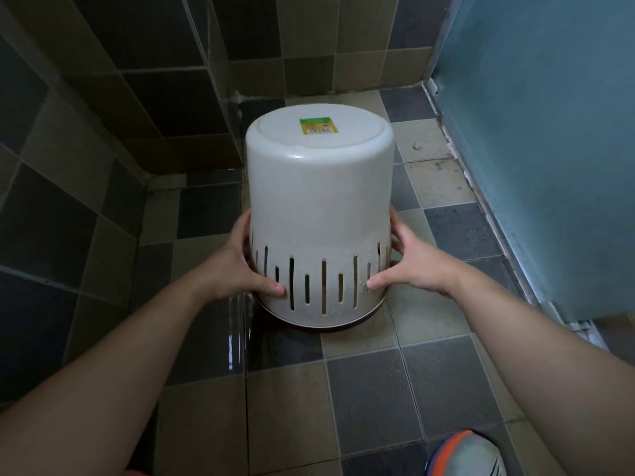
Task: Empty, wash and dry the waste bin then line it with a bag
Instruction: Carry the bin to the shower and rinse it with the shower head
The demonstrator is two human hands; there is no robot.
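Glossy tiled floor (360,389); both hands (240,269) (409,266) grip upturned white slotted plastic bin (319,207).

Bin (319,201): smooth white plastic, slight sheen, wet droplets. Floor (371,400): matt tile, wet patches.

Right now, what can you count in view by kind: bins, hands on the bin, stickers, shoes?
Waste bin, white, upside down on the tiled floor: 1
hands holding its slotted sides, left hand and right hand: 2
Green and yellow sticker on the bin's base: 1
Shoe, grey and orange, bottom right: 1
Total: 5
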